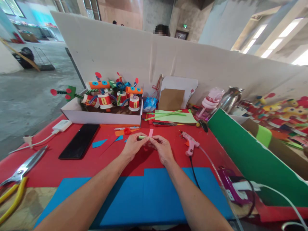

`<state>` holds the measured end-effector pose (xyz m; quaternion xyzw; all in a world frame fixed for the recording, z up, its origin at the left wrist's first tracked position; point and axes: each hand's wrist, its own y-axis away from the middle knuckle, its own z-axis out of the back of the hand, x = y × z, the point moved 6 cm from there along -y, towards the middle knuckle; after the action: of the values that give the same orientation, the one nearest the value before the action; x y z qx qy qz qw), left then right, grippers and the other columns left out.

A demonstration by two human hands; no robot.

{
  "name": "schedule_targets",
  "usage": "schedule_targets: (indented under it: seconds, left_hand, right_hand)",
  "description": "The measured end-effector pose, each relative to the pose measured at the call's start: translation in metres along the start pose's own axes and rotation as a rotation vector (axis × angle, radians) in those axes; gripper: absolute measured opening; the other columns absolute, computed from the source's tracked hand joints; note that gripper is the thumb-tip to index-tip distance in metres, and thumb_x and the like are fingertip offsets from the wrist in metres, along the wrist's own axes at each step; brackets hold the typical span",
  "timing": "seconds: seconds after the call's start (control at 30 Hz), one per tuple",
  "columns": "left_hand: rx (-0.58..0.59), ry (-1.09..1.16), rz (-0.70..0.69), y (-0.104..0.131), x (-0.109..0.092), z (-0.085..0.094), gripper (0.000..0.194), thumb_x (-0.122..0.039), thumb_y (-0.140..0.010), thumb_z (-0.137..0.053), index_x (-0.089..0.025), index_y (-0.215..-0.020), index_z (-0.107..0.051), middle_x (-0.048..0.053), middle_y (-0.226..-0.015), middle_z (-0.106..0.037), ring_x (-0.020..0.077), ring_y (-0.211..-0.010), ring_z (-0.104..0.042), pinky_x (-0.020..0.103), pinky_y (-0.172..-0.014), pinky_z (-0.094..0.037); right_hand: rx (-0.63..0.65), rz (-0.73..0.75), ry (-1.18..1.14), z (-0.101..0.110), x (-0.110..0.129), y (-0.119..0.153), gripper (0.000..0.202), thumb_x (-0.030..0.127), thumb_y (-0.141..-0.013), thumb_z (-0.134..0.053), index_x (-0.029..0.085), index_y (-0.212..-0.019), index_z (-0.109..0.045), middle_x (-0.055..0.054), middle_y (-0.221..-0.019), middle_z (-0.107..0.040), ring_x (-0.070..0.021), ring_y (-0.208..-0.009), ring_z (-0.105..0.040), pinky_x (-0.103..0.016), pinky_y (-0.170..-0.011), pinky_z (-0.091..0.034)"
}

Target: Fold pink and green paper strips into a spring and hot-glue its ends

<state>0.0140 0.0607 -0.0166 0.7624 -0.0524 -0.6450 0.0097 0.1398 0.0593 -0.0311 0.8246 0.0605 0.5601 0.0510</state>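
Note:
Above the red table covering, my left hand (pixel 133 146) and my right hand (pixel 163 149) meet with fingertips pinched together. A narrow pink paper strip (pixel 150 132) stands up between them, its lower end at the fingertips of my right hand. At the fingers of my left hand shows a small light green paper piece (pixel 142 137), perhaps rolled or folded. Just beyond the hands lie a red round piece (pixel 127 131) and an orange paper scrap (pixel 119 132). To the left are blue paper scraps (pixel 99 143). A pink glue gun (pixel 190 142) rests to the right.
A white box (pixel 103 119) holds several paper-cup figures. Left are a black phone (pixel 79 141) and large scissors (pixel 24 168). Green paper sheets (pixel 175 116) lie at the back. A green-sided box (pixel 250 154) and a purple power strip (pixel 232 186) stand right; blue sheets (pixel 125 199) lie in front.

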Motion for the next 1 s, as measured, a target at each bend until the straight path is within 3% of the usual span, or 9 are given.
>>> schedule_targets:
  seconds: [0.3,0.6,1.0]
  left_hand:
    - [0.039,-0.098,-0.017,-0.0018,-0.0026,0.0004,0.019,-0.035,-0.064,-0.070,-0.017,-0.065,-0.064,0.000,-0.056,-0.063,0.0130,-0.051,-0.056,0.024,-0.052,-0.043]
    - [0.046,-0.142,0.018,-0.0049,-0.0043,0.0048,0.011,-0.027,-0.062,-0.070,-0.018,-0.062,-0.066,-0.001,-0.056,-0.063,0.0104,-0.052,-0.052,0.021,-0.054,-0.040]
    - [0.097,-0.033,0.030,-0.0064,0.0008,0.0023,0.029,-0.038,-0.061,-0.073,-0.015,-0.078,-0.066,0.001,-0.067,-0.064,0.0111,-0.057,-0.053,0.024,-0.058,-0.044]
  right_hand:
    - [0.032,-0.015,0.035,0.0022,0.0008,-0.0014,0.023,0.034,-0.056,-0.080,0.018,-0.065,-0.067,0.002,-0.060,-0.067,-0.0103,-0.053,-0.059,-0.023,-0.059,-0.050]
    - [0.099,-0.032,0.075,-0.0044,0.0016,0.0003,0.026,0.035,-0.057,-0.079,0.017,-0.074,-0.070,0.001,-0.065,-0.069,-0.0104,-0.058,-0.061,-0.022,-0.063,-0.050]
    - [-0.055,-0.036,-0.117,0.0048,-0.0010,-0.0041,0.030,0.032,-0.051,-0.084,0.016,-0.069,-0.065,0.001,-0.064,-0.068,-0.0102,-0.059,-0.063,-0.023,-0.065,-0.054]
